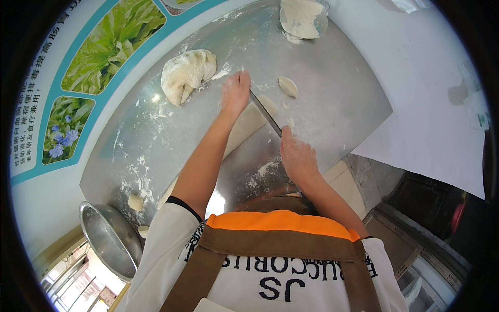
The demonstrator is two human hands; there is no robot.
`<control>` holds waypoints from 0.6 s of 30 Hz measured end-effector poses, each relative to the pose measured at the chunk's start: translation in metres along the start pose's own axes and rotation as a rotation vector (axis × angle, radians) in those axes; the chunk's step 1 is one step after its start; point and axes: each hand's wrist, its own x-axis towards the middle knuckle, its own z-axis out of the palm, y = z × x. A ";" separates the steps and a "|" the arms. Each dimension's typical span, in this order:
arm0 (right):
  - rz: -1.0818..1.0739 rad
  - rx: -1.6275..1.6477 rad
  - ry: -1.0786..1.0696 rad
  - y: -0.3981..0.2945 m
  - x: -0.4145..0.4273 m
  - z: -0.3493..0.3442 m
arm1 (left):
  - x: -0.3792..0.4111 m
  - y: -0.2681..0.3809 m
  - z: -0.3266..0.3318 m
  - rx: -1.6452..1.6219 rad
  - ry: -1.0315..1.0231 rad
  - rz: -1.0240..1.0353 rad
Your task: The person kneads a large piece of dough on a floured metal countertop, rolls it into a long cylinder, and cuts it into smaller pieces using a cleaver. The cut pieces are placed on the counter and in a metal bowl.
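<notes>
A long, narrow metal blade, probably a knife (266, 114), spans my two hands at a slant. My right hand (299, 158) grips its near end, and my left hand (236, 93) closes around the far end. Beneath the blade lies a smooth pale dough log (246, 126) that runs back toward me under my left forearm, which hides its middle. Whether the edge touches the dough cannot be made out. Beyond the log, to the right, rests a small pointed dough piece (288, 86). A large folded lump of dough (186, 75) sits to the left of my left hand.
Flour is scattered over the steel worktop (331, 97). At its far edge stands a clear dish with flour (302, 19). A metal bowl (111, 240) tilts at the lower left, near small dough pieces (135, 202). A white surface (421, 128) lies to the right.
</notes>
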 end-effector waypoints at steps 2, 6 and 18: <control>0.005 -0.004 -0.013 -0.001 0.001 -0.001 | -0.001 0.002 0.001 0.016 -0.014 -0.041; -0.008 -0.021 -0.002 0.003 0.005 0.008 | 0.002 -0.004 0.002 0.012 -0.016 -0.015; -0.030 0.027 0.018 0.024 0.021 0.049 | 0.001 -0.052 0.038 0.089 0.029 -0.067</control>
